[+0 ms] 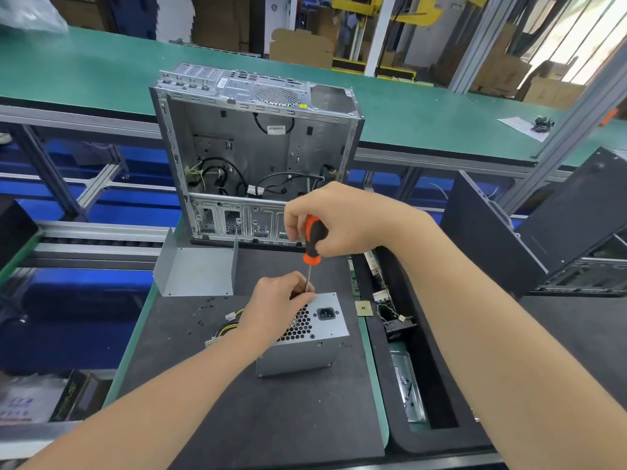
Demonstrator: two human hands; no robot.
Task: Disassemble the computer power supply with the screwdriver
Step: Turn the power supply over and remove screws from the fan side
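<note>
Gripping the screwdriver [314,240] in right hand [342,222] above the power supply [319,337], pinching its shaft with left hand [271,307] fingers [300,293].

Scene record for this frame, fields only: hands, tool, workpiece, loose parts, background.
right hand: grips the screwdriver by its handle, tool near upright
left hand: rests on the power supply, pinches the shaft near the tip
tip: at the power supply's top edge, hidden by fingers
screws: loose on the black mat, left of the power supply
metal cover: behind the screws
computer case: upright, open, behind
</note>
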